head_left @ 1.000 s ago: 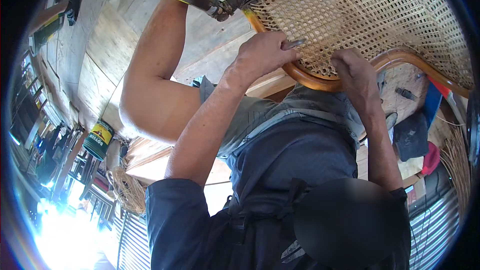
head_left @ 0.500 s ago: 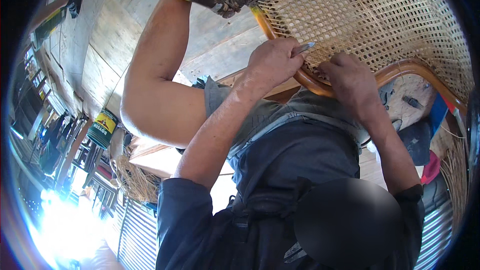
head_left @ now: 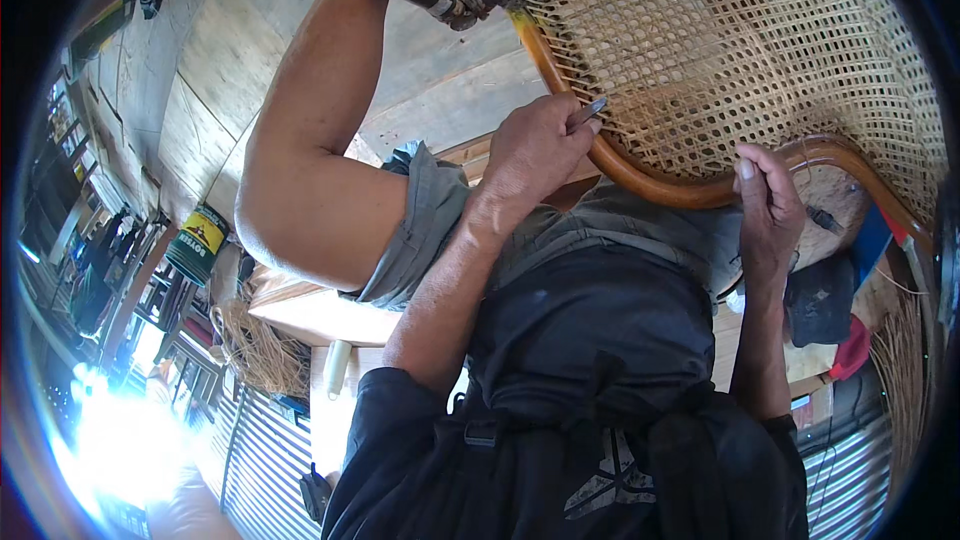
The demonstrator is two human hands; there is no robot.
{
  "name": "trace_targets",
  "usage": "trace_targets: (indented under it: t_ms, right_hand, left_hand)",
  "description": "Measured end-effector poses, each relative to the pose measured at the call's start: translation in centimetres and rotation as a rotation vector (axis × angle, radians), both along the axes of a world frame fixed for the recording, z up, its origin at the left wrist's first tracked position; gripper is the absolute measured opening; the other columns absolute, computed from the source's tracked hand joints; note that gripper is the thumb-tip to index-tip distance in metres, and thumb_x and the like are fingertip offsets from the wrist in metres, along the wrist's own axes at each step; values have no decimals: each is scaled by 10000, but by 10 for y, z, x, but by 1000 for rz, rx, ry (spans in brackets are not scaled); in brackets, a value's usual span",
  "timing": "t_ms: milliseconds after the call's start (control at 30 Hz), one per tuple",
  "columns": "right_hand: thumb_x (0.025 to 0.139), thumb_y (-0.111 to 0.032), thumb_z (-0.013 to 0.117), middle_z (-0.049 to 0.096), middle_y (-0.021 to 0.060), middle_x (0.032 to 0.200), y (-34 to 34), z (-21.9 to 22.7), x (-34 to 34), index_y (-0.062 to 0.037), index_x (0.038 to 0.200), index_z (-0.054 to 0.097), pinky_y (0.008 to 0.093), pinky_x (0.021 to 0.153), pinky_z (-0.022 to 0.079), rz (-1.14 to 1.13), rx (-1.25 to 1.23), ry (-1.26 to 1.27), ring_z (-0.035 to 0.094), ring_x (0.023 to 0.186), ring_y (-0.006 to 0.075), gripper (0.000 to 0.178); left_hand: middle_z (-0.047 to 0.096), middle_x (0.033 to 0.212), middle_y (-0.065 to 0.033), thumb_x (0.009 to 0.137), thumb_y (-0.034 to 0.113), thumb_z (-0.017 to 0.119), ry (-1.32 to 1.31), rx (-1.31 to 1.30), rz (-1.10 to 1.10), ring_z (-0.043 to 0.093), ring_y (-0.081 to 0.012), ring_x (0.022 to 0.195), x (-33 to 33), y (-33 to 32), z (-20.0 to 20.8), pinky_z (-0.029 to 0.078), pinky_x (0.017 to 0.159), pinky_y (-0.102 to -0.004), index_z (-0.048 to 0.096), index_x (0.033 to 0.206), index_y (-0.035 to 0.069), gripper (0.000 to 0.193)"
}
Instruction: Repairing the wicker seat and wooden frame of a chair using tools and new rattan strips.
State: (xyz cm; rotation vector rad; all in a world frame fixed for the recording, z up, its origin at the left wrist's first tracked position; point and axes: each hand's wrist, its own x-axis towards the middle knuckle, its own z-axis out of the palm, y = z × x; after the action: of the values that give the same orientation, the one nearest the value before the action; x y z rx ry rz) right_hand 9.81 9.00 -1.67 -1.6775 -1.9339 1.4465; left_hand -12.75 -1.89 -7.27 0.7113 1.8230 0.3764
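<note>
A woven cane panel [head_left: 690,50] is set in a curved, varnished rattan frame [head_left: 640,180], which lies against my lap. My left hand [head_left: 535,150] is closed round a slim metal tool [head_left: 588,113] at the frame's inner edge; its pale tip sticks out past my thumb over the weave, and the rest is hidden in my fist. Along the frame's left side, cane strands loop at the panel's edge. My right hand [head_left: 768,200] is raised just off the near right bend of the frame, thumb and fingers pinched together. Whatever may be between them is too small to make out.
Dark poles [head_left: 480,5] bound with wrapping cross at the top. My bare knee [head_left: 290,195] is bent at the left over wooden boards. A green and yellow can [head_left: 200,240] and a bundle of fibre strands [head_left: 258,350] stand farther left. Long strands [head_left: 900,370] hang at the right.
My right hand has left the panel's near edge and moved right and back toward me. My left hand, still holding the metal tool, has shifted slightly left and nearer.
</note>
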Motion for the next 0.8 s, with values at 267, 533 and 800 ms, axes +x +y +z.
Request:
trace_targets:
  t_ms: [267,533,800]
  right_hand:
    - [924,-47,566,590,-12,844,10,-10,3,-20,1048,655,189,655,401,-70,-148,115,492,726,46,155]
    - [939,-73,565,547,-33,761,11,-14,5,-25,1070,649,176,565,358,-88,-153,125,440,642,22,163]
    - [955,-97,550,529,-35,700,16,-18,3,-30,1086,635,167,477,325,-107,-173,152,422,568,12,170]
  left_hand:
    - [637,760,-164,835,302,633,-40,-36,-15,628,-314,738,-3,4,1,477,676,-415,623,882,15,291]
    - [648,789,-168,847,311,625,-58,-5,-47,638,-266,742,-5,1,2,478,688,-376,641,932,-2,324]
    - [646,783,-181,799,299,627,-25,-17,-37,624,-375,773,-5,3,4,476,699,-457,634,826,46,255]
